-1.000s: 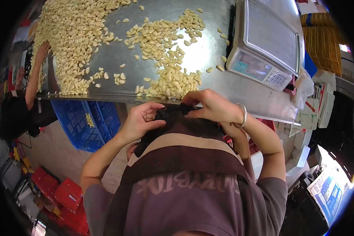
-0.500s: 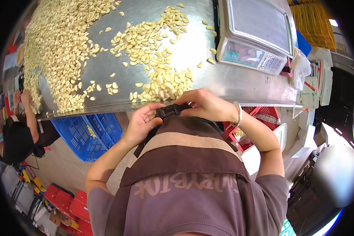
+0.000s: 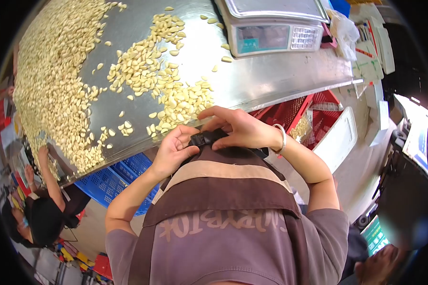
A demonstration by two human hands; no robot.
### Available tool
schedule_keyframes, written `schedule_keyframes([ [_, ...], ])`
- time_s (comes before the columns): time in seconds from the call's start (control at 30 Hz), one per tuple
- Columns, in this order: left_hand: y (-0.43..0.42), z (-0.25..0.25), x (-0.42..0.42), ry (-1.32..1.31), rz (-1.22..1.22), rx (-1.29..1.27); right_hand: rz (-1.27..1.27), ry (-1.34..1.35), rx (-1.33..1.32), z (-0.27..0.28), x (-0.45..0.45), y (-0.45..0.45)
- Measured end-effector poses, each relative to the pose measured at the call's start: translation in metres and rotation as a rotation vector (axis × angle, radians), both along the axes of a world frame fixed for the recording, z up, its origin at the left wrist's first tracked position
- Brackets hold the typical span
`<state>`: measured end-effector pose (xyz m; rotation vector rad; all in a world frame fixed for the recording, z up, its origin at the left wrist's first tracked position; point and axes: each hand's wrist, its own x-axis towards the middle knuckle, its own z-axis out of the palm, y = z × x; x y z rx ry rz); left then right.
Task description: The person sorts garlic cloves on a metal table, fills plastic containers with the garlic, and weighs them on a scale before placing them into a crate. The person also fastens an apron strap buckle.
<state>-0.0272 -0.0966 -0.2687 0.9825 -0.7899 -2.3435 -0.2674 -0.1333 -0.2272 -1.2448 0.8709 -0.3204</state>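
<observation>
A black plastic buckle [image 3: 205, 138] sits at the top of a brown apron [image 3: 233, 192] with a beige band, in front of my body. My left hand [image 3: 172, 153] pinches the buckle's left end between thumb and fingers. Closed on its right end is my right hand [image 3: 246, 131], with a light bangle on the wrist. I cannot tell whether the buckle's halves are fully joined. Just beyond my hands, peeled garlic cloves [image 3: 183, 102] lie on a metal table [image 3: 266, 85], near its front edge.
A large heap of garlic cloves [image 3: 57, 76] covers the table's left side. A weighing scale [image 3: 276, 35] stands at the back right. Below the edge are blue crates [image 3: 104, 185] and red crates [image 3: 283, 111]. A co-worker [image 3: 45, 213] is at the left; another person [image 3: 378, 266] appears lower right.
My view has turned, so the table edge now slants and the scale appears further left. Both hands stay on the buckle, with small finger shifts. A person has come into view at lower right.
</observation>
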Motion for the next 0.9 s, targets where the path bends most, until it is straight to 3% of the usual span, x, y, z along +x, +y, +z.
schedule_keyframes([
  [0.1, 0.006, 0.002, 0.003, 0.03, 0.015, -0.053, -0.208, -0.305, 0.246, -0.01, -0.004, 0.018],
  [0.2, 0.005, 0.001, 0.007, 0.071, 0.024, -0.079, -0.258, -0.369, 0.301, -0.027, 0.0, 0.034],
  [0.67, 0.002, 0.003, 0.035, 0.018, -0.315, 0.0, -0.442, -0.527, 0.237, -0.027, 0.043, 0.078],
  [0.7, 0.003, 0.001, 0.04, 0.015, -0.325, 0.003, -0.531, -0.527, 0.266, -0.023, 0.046, 0.084],
  [0.8, 0.002, -0.009, 0.051, 0.016, -0.363, -0.033, -0.475, -0.244, 0.164, -0.04, 0.027, 0.109],
  [0.9, -0.004, -0.014, 0.045, 0.012, -0.43, -0.123, -0.483, -0.062, 0.279, -0.037, 0.015, 0.14],
])
